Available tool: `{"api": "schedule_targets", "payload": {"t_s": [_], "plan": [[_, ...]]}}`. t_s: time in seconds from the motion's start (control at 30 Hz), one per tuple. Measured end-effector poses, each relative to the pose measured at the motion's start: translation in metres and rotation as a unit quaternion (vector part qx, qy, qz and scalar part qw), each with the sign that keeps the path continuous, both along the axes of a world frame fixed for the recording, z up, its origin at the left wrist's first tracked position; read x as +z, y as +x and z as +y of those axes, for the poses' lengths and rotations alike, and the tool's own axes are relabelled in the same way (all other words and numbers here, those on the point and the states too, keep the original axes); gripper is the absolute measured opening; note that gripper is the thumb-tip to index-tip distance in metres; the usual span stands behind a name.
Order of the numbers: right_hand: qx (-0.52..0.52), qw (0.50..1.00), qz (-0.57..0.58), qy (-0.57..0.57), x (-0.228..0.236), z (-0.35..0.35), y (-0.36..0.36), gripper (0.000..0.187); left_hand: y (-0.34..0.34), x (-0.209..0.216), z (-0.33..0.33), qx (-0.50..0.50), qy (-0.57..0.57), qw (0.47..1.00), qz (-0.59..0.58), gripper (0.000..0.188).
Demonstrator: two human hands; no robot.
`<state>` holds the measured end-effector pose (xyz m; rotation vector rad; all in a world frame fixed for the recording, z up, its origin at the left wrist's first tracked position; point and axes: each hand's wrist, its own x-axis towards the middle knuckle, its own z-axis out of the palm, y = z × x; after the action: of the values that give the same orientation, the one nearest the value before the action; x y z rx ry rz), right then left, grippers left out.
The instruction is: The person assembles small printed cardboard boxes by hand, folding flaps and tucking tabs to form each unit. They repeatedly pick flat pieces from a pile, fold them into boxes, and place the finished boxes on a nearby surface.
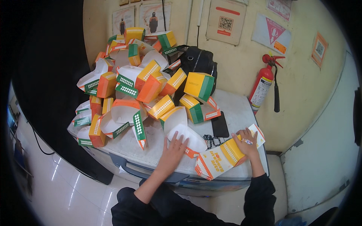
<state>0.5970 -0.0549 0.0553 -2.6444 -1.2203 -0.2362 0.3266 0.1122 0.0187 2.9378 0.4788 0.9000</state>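
Left hand: bare left hand, fingers spread and apart, at the near edge of an open white-lined card carton with an orange end flap; not closed round anything. Palm side hidden, so pressure can't be told.
Right hand: bare right hand, fingers bent over the far end of a flattish white, yellow and orange printed card carton. Thumb and underside hidden; can't tell pinch from press. Small coloured patch by the fingers, unclear what.
Carton positions: printed one at the front right of a white-topped chest with a rounded front, lying slantwise; white-lined one just left of it, partly covered by the left hand. Whether their ends touch: can't tell.
Pile: heap of orange, yellow, green and white card cartons, left and back of the chest; overlapping, many part-hidden, count not readable.
Behind pile: black fabric backpack, lower part blocked by cartons.
Small items: black rectangular smartphone, dark screen; string of dark beads near its lower end, shape partly lost beside the cartons.
Chest front: dark grey bar handle, partly behind the left forearm.
Wall: red fire extinguisher with black horn, base cut off by the chest; top posters cropped.
Rim: black fisheye edge, corners lost.
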Motion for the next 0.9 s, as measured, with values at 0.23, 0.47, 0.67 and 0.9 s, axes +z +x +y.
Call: {"api": "schedule_targets", "payload": {"t_s": [0.23,0.47,0.67,0.9], "plan": [[0.103,0.989,-0.03,-0.102,0.024,0.006,0.02,0.058,0.014,0.005,0.019,-0.013,0.031,0.999,0.039,0.028],[0.11,0.991,-0.029,-0.073,0.019,0.007,0.021,0.059,0.007,0.022,0.01,-0.022,0.12,0.993,0.001,0.047],[0.088,0.987,-0.101,0.084,0.015,0.001,0.018,0.046,-0.012,0.068,0.017,0.007,0.032,0.998,0.055,0.044],[-0.036,0.922,0.278,0.266,-0.024,-0.002,0.046,0.034,0.029,0.099,-0.056,-0.147,-0.586,0.686,-0.407,0.033]]}}
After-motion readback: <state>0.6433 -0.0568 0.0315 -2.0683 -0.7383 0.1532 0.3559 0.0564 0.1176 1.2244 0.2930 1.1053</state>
